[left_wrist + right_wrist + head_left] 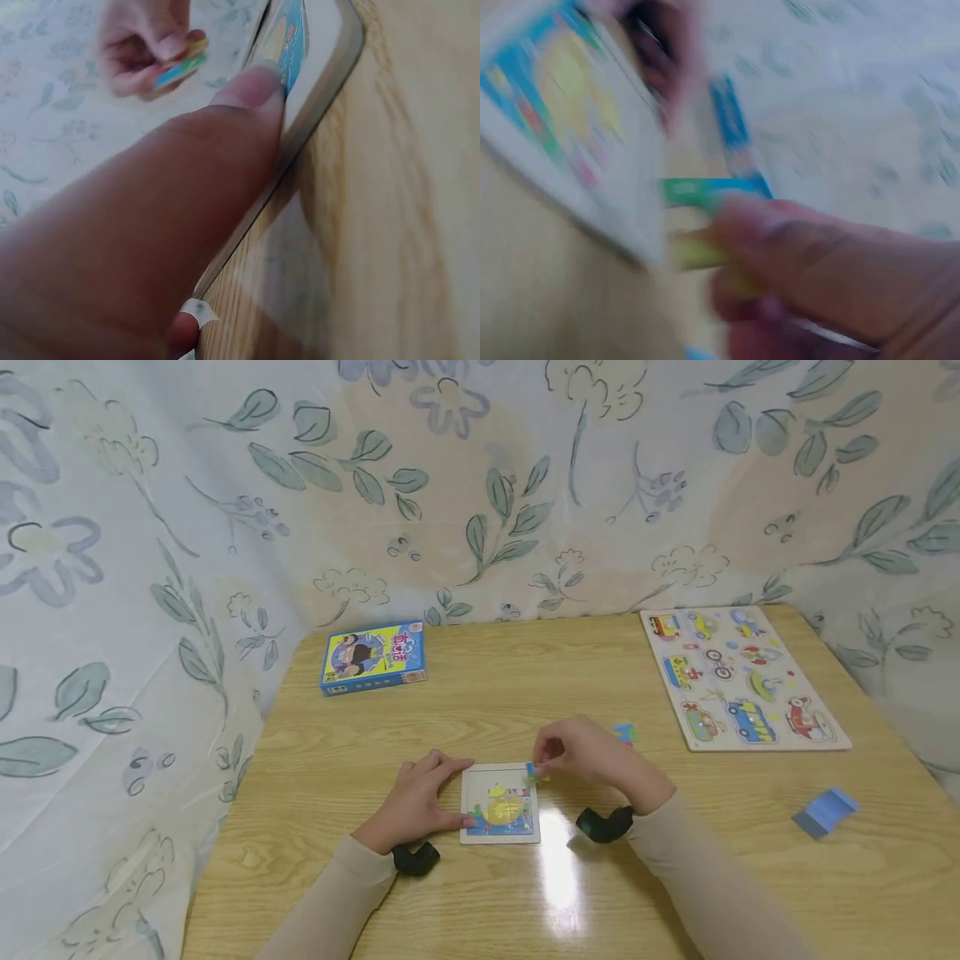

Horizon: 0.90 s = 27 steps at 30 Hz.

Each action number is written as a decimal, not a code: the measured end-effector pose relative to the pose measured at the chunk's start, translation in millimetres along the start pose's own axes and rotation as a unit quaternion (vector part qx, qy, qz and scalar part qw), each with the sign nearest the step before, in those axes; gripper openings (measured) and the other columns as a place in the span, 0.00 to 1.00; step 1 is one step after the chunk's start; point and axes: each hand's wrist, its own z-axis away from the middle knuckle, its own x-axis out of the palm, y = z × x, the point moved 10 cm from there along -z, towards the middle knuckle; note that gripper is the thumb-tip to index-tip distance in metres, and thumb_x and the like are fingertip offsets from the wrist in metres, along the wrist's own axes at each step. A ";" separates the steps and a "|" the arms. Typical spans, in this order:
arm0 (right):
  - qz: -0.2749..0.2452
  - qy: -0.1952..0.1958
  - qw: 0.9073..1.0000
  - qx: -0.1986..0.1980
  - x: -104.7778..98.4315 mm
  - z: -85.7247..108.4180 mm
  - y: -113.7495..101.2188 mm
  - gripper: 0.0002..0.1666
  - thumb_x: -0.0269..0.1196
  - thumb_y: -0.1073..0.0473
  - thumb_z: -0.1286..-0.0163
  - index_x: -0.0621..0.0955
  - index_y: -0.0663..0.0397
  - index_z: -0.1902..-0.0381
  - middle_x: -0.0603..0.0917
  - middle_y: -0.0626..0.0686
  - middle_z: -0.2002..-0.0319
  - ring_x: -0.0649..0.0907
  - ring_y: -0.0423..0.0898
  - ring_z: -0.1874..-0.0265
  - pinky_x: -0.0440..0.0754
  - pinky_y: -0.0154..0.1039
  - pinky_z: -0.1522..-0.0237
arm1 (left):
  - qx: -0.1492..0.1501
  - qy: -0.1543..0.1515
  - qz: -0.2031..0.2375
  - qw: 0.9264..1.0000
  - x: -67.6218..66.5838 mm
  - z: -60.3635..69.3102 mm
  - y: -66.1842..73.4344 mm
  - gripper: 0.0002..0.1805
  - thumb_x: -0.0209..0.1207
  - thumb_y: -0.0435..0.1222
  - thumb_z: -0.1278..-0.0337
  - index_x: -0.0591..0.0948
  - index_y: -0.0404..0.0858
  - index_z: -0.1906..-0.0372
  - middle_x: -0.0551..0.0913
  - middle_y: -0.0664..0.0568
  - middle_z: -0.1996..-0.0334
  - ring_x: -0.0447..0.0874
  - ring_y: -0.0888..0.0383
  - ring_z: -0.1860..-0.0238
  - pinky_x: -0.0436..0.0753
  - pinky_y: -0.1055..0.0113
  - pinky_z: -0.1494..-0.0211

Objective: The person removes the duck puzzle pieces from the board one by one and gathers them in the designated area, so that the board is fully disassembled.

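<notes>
A small square jigsaw board with a yellow duck picture lies on the table; its lower part is filled and its upper part is bare. My left hand holds the board by its left side, thumb on the lower edge of its face and a finger at the upper left corner. At the board's upper right corner, my right hand pinches a blue, green and yellow jigsaw piece between thumb and fingers. Another colourful jigsaw piece lies behind the right hand, partly hidden by it.
A blue and yellow box stands at the table's back left. At the back right lies a large vehicle puzzle board. A folded blue piece sits on the right. Floral cloth hangs behind the wooden table.
</notes>
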 end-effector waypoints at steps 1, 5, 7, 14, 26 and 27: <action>0.007 -0.007 1.000 0.002 -7.0 3.5 5.6 0.10 0.75 0.67 0.34 0.85 0.48 0.70 0.82 0.42 0.71 0.79 0.40 0.70 0.80 0.38 0.63 | 0.000 -0.001 0.000 1.000 0.3 -0.4 0.1 0.48 0.79 0.58 0.53 0.75 0.48 0.25 0.74 0.59 0.53 0.66 0.62 0.60 0.63 0.58 0.52; 0.041 -0.041 0.998 0.004 -21.9 12.8 21.3 0.13 0.75 0.72 0.38 0.83 0.50 0.73 0.82 0.43 0.72 0.79 0.41 0.70 0.80 0.40 0.62 | -0.007 -0.006 -0.003 1.000 2.4 -1.6 -2.4 0.48 0.79 0.58 0.53 0.76 0.49 0.25 0.73 0.60 0.54 0.66 0.61 0.60 0.63 0.59 0.51; 0.049 -0.057 0.997 0.009 -22.9 14.5 26.1 0.15 0.74 0.74 0.39 0.82 0.51 0.75 0.81 0.43 0.73 0.79 0.41 0.70 0.80 0.40 0.63 | -0.011 -0.009 -0.005 1.000 3.4 -2.0 -3.9 0.48 0.79 0.58 0.53 0.75 0.50 0.25 0.73 0.60 0.54 0.66 0.61 0.60 0.63 0.59 0.50; 0.035 -0.064 0.997 0.021 -13.8 9.9 31.5 0.13 0.75 0.70 0.37 0.82 0.51 0.74 0.81 0.43 0.73 0.79 0.41 0.70 0.80 0.40 0.62 | -0.009 -0.007 0.000 1.000 2.9 -0.5 -4.0 0.48 0.79 0.58 0.52 0.75 0.50 0.25 0.74 0.59 0.52 0.67 0.61 0.59 0.63 0.58 0.50; 0.086 -0.041 0.992 0.081 -6.8 8.6 29.7 0.14 0.76 0.66 0.37 0.81 0.51 0.76 0.78 0.45 0.75 0.74 0.43 0.73 0.74 0.41 0.66 | 0.003 -0.006 -0.003 1.000 2.3 -0.4 -1.5 0.48 0.77 0.60 0.52 0.75 0.50 0.25 0.74 0.60 0.53 0.67 0.62 0.60 0.63 0.57 0.50; 0.087 -0.043 0.992 0.080 -5.5 8.7 29.9 0.14 0.76 0.66 0.36 0.81 0.51 0.76 0.78 0.45 0.75 0.74 0.43 0.73 0.74 0.41 0.66 | 0.002 -0.008 -0.004 1.000 2.7 -0.4 -1.8 0.48 0.77 0.60 0.52 0.75 0.49 0.25 0.73 0.60 0.54 0.67 0.61 0.60 0.63 0.57 0.50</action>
